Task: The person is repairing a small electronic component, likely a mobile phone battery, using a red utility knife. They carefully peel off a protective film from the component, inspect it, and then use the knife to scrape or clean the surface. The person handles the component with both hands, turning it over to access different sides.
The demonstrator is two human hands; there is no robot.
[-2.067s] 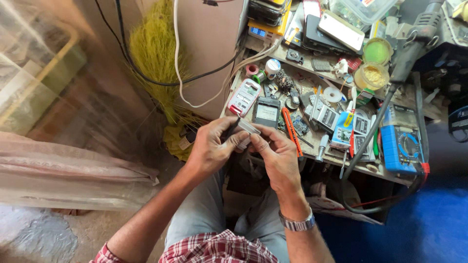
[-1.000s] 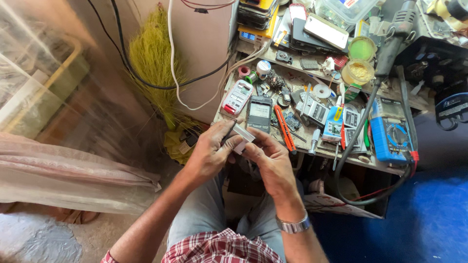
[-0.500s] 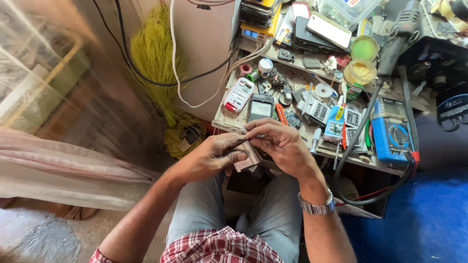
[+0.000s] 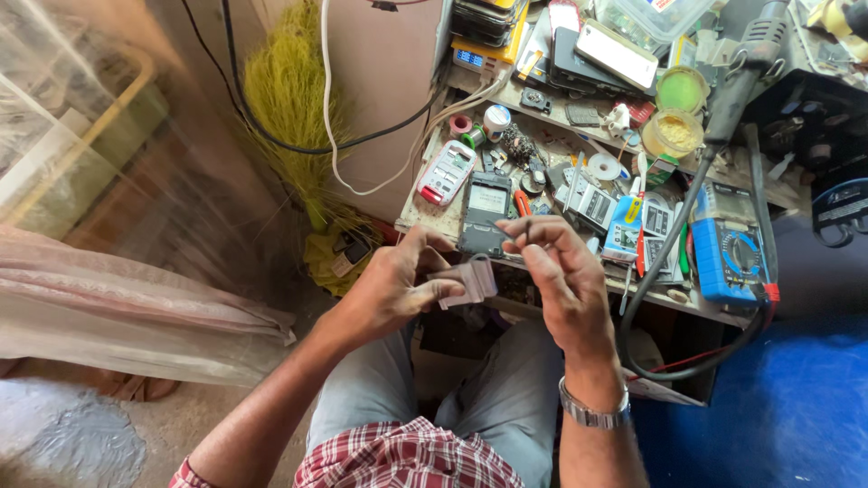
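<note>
While the cluttered wooden bench [image 4: 425,217] sits crowded just beyond, the small grey flat rectangular part [image 4: 467,281] could slip into that clutter if the grip loosens. The left hand [image 4: 398,289] pinches it; the right hand [image 4: 556,276], just beside, nips a thin dark tool [image 4: 527,231].

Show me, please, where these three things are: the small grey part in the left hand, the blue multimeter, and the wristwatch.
Small grey part [image 4: 470,280]: head view, on its flat face beside the left hand's fingers.
Blue multimeter [image 4: 731,258]: head view, on its round dial.
Wristwatch [image 4: 592,416]: head view, on the metal band at the right wrist.
</note>
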